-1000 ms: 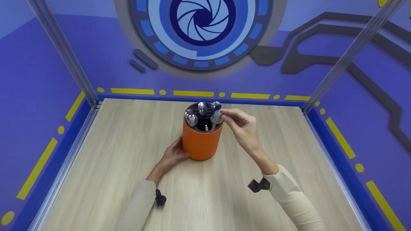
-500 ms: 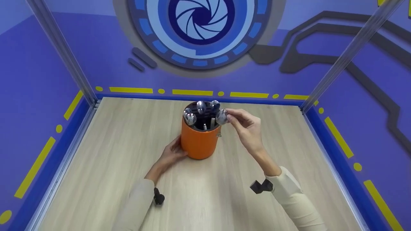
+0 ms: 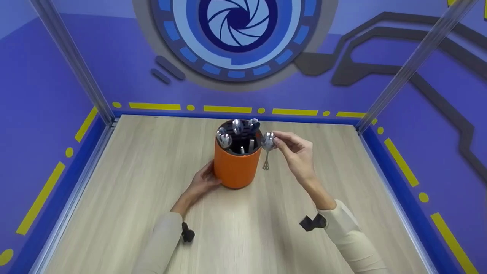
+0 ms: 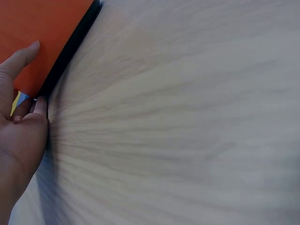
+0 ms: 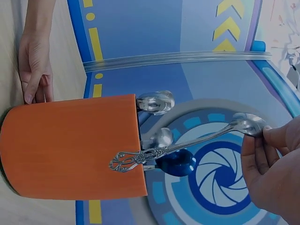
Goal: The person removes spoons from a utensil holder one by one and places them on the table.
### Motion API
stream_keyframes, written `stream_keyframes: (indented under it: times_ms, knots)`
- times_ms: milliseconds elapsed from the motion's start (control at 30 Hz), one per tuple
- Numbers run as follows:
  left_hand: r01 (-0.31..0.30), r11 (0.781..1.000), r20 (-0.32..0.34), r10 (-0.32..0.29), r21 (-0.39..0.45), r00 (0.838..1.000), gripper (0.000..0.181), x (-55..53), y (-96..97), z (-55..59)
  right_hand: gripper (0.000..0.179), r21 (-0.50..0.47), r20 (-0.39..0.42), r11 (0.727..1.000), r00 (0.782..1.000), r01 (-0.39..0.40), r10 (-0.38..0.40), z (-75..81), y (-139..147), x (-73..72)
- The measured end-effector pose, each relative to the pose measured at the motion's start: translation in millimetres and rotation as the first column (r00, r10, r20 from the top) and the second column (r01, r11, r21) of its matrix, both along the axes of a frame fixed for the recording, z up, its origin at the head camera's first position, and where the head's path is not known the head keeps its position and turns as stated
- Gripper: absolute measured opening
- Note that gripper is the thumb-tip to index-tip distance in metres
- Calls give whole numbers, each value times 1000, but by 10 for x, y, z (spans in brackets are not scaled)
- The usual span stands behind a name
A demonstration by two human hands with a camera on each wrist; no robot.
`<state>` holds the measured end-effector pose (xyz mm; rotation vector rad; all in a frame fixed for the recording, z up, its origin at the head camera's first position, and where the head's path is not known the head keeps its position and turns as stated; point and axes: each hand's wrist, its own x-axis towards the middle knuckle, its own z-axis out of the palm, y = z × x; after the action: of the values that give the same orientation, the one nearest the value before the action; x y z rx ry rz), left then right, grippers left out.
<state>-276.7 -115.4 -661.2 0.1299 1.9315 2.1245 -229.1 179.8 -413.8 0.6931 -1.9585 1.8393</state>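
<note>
My right hand (image 3: 299, 156) pinches a silver spoon (image 3: 268, 140) by its bowl, just right of an orange utensil holder (image 3: 236, 170). The spoon's ornate openwork handle (image 5: 125, 161) hangs down outside the holder, as the head view shows. Low on the holder's left side, my left hand (image 3: 201, 183) holds it, thumb in front and other fingers behind, partly hidden. The holder stands upright, with a black slotted inside. Several other spoons stand in it bowl up, among them a silver spoon (image 3: 225, 140) at the left and a dark blue spoon (image 5: 176, 162).
The holder stands on a pale wood-grain table (image 3: 152, 160). Blue printed panels (image 3: 125, 68) close off the back and both sides, with metal posts (image 3: 74, 57) at the corners. Each wrist carries a small black camera (image 3: 312, 223).
My right hand has drawn the spoon out of the holder and moved it to the right, so its handle now shows outside. My left hand stays at the holder's side.
</note>
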Motion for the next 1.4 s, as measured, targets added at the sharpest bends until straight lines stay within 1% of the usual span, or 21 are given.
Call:
stream_keyframes:
  times_ms: [133,300,467,633,733,867,1000,1200,1400]
  knots:
    - [-2,1000,6,2,7,1000,92,8,-1,6,20,21,15,999,999,30,-30,-45,38,-10]
    - [-7,1000,11,7,-8,1000,91,14,-1,22,20,28,41,998,997,57,-58,-115,83,-37]
    - [-7,1000,0,7,-23,1000,91,23,-3,17,20,28,74,997,994,75,-77,-208,133,-70]
    - [-10,999,-1,10,-46,1000,92,26,-11,6,20,29,137,995,985,98,-101,-302,184,-55]
    - [-7,1000,5,7,-21,1000,90,11,-18,-2,20,24,179,993,977,114,-117,-351,212,-57]
    - [-2,1000,15,2,14,1000,87,0,-19,-4,20,28,207,991,969,130,-133,-419,243,-70]
    - [1,1000,21,-1,3,1000,88,2,-21,2,20,38,224,990,964,137,-142,-486,264,-84]
    - [-10,999,24,9,34,1000,87,-4,-24,-10,20,39,261,990,955,135,-141,-564,287,-95]
    - [-3,999,31,2,34,1000,87,4,-29,-4,20,32,301,992,945,125,-129,-630,316,-91]
